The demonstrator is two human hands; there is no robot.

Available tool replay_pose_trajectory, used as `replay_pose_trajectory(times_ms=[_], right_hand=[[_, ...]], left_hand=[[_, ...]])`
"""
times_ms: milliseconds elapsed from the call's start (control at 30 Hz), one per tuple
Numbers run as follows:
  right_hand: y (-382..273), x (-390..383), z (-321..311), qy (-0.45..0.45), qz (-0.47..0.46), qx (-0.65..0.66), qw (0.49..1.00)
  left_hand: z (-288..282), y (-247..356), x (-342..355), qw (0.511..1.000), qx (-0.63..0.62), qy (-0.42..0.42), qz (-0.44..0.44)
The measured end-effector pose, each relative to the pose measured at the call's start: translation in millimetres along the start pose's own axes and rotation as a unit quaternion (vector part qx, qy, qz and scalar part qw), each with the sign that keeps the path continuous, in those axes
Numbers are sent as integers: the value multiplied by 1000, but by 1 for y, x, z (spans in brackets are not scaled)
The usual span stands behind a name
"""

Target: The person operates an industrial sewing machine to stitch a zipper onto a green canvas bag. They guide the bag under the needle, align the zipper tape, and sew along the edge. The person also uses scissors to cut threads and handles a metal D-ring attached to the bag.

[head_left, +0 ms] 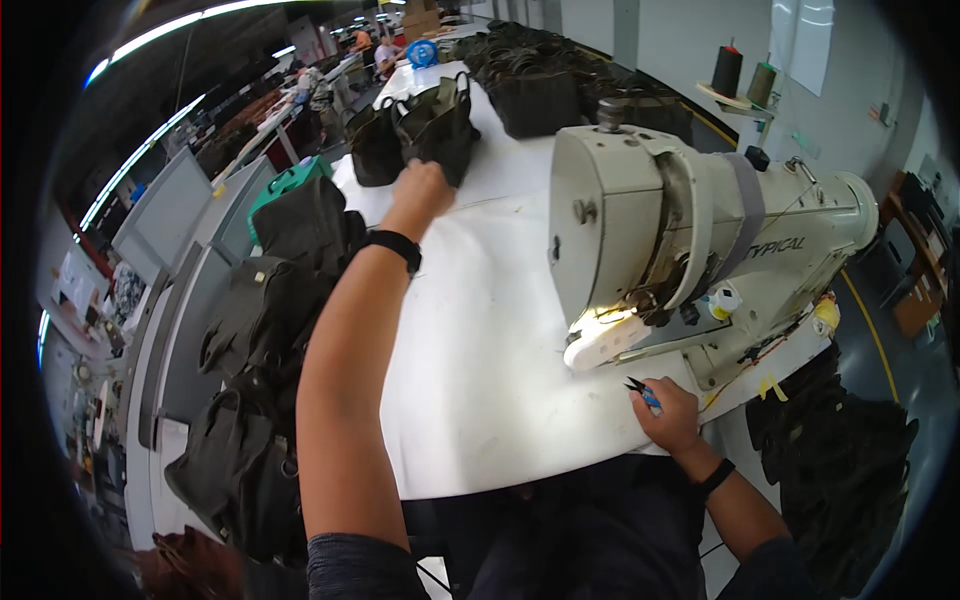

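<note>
My left arm reaches far across the white sewing table (470,400). At its end my left hand (424,190) is closed at the lower near edge of a dark olive fabric bag (440,125); the fingertips are partly hidden against the cloth. This bag stands upright with its handles up, beside a similar bag (374,155) on its left. My right hand (668,412) rests at the table's near right edge, wrapped around small blue-handled thread snips (649,397), their dark blades pointing left. Just beyond that hand stands a beige industrial sewing machine (610,220), its lamp lit.
Dark bags (265,310) line the table's left side, partly over a green crate (275,195). More bags (530,85) are heaped at the far end near a blue fan (423,54). Thread cones (728,72) stand behind the machine. A dark pile (840,470) lies at right.
</note>
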State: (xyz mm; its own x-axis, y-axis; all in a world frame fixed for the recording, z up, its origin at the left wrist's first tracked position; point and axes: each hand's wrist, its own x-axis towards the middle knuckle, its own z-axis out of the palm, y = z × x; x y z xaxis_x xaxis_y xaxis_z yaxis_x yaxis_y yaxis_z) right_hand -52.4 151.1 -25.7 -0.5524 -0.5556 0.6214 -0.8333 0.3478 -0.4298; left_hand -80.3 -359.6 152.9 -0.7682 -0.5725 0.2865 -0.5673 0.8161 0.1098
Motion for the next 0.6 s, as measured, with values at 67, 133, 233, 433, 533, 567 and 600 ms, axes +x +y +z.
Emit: replay_pose_trajectory(times_ms=[67,133,233,433,533,567,600], right_hand=[[-4,2,-1,-6,5,5,1000],[-6,1,5,1,-11,8,1000],[-3,-4,8,-15,4,18,1000],[1,-11,8,-25,-2,29,999],[-2,-11,10,-19,-5,31,999],[1,-11,9,-15,-3,32,999],[2,-10,7,-10,-2,34,999]], left_hand=[[33,11,-42,996,12,-90,15],[56,10,-95,981,0,-190,-27],[92,24,-186,967,-13,-237,-90],[52,3,-246,948,16,-315,-36],[7,-57,-230,970,92,-225,-22],[-15,-71,-225,984,117,-127,-34],[-38,-85,-223,990,122,-49,-52]])
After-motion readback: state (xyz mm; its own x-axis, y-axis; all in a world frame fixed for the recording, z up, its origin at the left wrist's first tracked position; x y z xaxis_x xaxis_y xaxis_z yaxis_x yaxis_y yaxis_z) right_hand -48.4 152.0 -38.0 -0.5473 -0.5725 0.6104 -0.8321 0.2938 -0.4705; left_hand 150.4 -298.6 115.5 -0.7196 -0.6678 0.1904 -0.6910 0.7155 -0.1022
